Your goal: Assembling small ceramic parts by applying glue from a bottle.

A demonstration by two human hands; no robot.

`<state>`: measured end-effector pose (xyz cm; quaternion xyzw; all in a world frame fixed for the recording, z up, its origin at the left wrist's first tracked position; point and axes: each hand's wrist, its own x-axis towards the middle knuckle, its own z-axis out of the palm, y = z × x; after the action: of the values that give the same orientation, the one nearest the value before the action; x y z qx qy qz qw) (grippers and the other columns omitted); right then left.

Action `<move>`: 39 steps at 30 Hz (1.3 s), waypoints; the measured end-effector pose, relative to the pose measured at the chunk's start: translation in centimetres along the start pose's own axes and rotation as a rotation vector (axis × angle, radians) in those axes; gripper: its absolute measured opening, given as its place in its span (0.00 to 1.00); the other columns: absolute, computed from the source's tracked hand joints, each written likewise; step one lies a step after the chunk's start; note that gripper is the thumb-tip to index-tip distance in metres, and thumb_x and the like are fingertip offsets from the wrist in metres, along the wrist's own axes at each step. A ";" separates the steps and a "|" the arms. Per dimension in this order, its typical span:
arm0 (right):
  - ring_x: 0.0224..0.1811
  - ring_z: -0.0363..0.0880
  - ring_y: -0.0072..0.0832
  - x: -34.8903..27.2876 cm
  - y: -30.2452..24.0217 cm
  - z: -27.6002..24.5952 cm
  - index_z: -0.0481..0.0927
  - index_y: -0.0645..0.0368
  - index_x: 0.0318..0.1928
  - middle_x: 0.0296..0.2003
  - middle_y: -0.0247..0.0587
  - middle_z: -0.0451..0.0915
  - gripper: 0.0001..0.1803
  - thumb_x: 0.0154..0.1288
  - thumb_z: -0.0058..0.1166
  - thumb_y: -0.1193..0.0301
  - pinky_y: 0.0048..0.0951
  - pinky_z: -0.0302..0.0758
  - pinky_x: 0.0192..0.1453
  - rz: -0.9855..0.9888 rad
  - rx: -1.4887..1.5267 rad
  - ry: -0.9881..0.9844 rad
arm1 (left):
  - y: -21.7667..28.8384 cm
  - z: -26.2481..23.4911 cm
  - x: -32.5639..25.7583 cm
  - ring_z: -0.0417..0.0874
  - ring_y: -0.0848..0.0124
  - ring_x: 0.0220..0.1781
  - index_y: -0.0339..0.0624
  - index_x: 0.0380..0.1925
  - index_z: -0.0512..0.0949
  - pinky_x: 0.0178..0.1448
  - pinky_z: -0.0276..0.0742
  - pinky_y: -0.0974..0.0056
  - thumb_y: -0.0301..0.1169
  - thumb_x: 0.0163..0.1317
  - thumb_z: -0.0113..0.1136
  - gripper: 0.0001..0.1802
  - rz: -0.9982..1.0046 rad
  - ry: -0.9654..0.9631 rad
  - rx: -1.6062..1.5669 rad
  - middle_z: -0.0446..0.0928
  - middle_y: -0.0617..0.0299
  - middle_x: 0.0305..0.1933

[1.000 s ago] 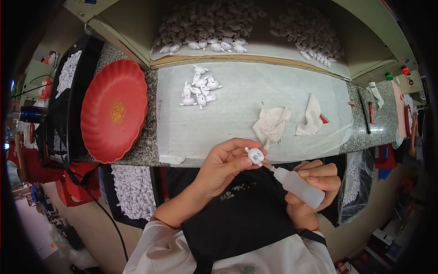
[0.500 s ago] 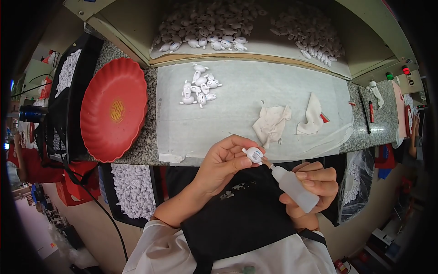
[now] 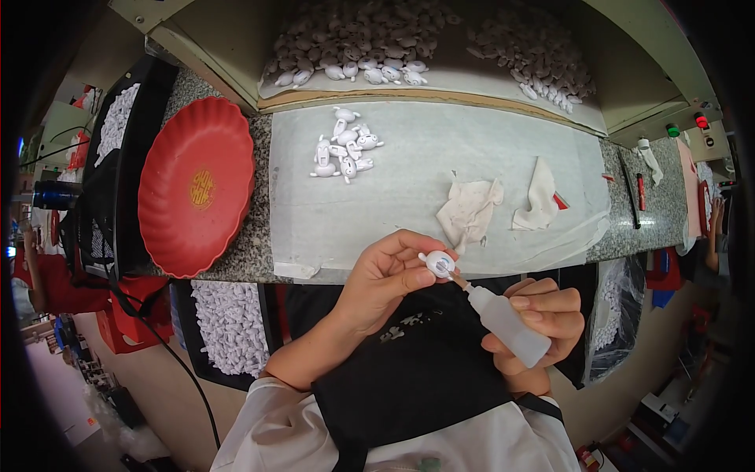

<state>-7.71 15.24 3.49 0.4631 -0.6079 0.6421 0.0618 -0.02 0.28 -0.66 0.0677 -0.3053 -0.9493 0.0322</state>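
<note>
My left hand (image 3: 389, 275) pinches a small white toy figure (image 3: 437, 263) between thumb and fingertips, just in front of the bench edge. My right hand (image 3: 539, 318) grips a small translucent squeeze bottle (image 3: 507, 324), tilted so its thin nozzle touches the figure. A small cluster of the same white figures (image 3: 342, 149) lies on the pale work mat (image 3: 409, 212) farther back. A black apron covers my lap below both hands.
A red scalloped plate (image 3: 197, 185) sits at the left on the granite bench. Two crumpled cloths (image 3: 472, 208) lie on the mat. Heaps of white figures (image 3: 354, 39) fill the back shelf. A black basket of white parts (image 3: 110, 134) stands far left; pens lie at right.
The bottle's nozzle stays at the figure; both hands have shifted only slightly, the figure turned a little in my left fingers.
</note>
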 end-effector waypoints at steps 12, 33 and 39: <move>0.24 0.67 0.25 -0.5 -0.1 -0.1 0.65 0.58 0.34 0.32 0.37 0.66 0.24 0.38 0.66 0.72 0.22 0.68 0.24 -0.024 -0.027 -0.048 | -0.1 0.9 -0.2 0.74 0.69 0.41 0.37 0.34 0.67 0.47 0.70 0.66 0.18 0.47 0.55 0.12 0.210 0.123 0.248 0.69 0.52 0.41; 0.23 0.71 0.30 -0.2 -1.1 -0.1 0.71 0.60 0.31 0.32 0.38 0.70 0.27 0.25 0.70 0.73 0.24 0.73 0.22 -0.098 -0.159 -0.131 | -1.1 0.2 -0.7 0.72 0.63 0.45 0.35 0.33 0.66 0.49 0.69 0.64 0.13 0.46 0.53 0.14 0.634 0.129 0.895 0.68 0.48 0.41; 0.23 0.71 0.30 -0.2 -1.3 0.1 0.72 0.61 0.28 0.31 0.39 0.70 0.24 0.25 0.70 0.72 0.24 0.73 0.23 -0.122 -0.195 -0.107 | -1.2 0.2 -0.7 0.72 0.61 0.46 0.35 0.32 0.66 0.49 0.69 0.64 0.12 0.47 0.52 0.13 0.667 0.146 0.932 0.68 0.48 0.41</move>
<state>-6.76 15.58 4.31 0.5247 -0.6404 0.5494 0.1129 0.65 1.39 -1.12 0.0399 -0.6929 -0.6461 0.3175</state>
